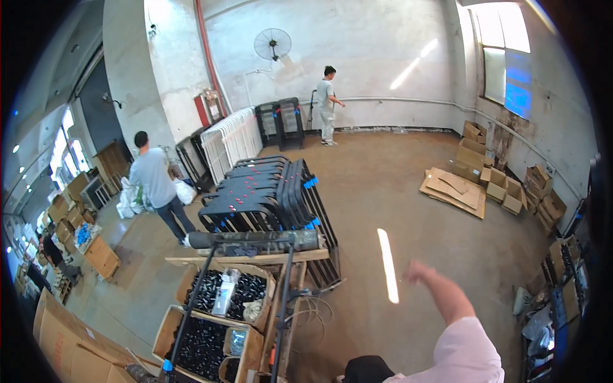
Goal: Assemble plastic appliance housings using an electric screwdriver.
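My right hand (419, 273) is out in front at the lower right, over the brown floor, on a bare forearm below a pale pink sleeve. It touches nothing that I can see. Blur hides how its fingers are set. My left hand is out of view. Left of my right hand stands a rack with dark metal bars (285, 306). Within it are two open cartons of small black parts, a farther carton (271, 295) and a nearer carton (253, 350). A clear plastic bag (225, 292) lies on the parts in the farther one.
Black metal frames (255, 185) are stacked beyond the cartons, with white frames (230, 142) behind. One person (153, 179) stands at left, another (326, 105) by the far wall. Flattened cardboard (453, 193) and open boxes (504, 190) lie at right. A cable loop (313, 319) hangs beside the rack.
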The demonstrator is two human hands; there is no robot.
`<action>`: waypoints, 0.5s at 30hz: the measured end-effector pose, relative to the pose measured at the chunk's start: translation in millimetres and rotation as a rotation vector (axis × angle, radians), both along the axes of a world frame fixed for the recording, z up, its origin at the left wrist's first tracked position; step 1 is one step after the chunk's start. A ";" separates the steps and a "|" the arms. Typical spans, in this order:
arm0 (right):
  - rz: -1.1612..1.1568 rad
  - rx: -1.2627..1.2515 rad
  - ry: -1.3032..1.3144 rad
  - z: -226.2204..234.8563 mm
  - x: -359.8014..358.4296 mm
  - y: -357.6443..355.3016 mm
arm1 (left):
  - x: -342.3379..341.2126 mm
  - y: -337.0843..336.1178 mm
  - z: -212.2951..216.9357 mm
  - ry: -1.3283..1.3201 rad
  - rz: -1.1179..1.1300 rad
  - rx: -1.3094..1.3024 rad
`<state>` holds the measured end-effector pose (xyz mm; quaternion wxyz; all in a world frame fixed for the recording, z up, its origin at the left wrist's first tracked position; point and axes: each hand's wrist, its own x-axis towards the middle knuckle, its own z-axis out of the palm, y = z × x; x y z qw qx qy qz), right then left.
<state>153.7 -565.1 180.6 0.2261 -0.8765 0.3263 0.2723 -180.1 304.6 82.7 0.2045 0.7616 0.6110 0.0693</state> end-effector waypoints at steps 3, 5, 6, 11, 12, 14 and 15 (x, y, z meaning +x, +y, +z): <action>-0.421 -0.303 -0.884 138.3 14.3 -113.4 | 3.1 1.1 -31.5 0.012 -0.051 -0.059; -0.484 -0.420 -1.047 230.2 43.4 -104.8 | -17.6 24.5 -31.4 0.007 0.008 -0.048; -0.502 -0.364 -1.169 247.6 47.2 -98.3 | -24.9 30.1 -33.6 -0.004 0.038 -0.052; -0.135 -0.578 -1.147 186.9 14.3 -40.5 | 7.5 -17.2 16.3 -0.015 0.104 0.019; -0.146 -0.385 -0.981 145.8 9.0 -0.3 | 11.1 -16.5 17.0 -0.021 0.106 -0.009; 0.232 -0.286 -0.314 56.5 -17.8 41.6 | 9.5 -12.7 19.4 -0.020 0.077 -0.080; 0.589 -0.285 -0.287 9.0 -42.7 76.7 | 2.3 -7.6 22.9 -0.014 0.076 -0.102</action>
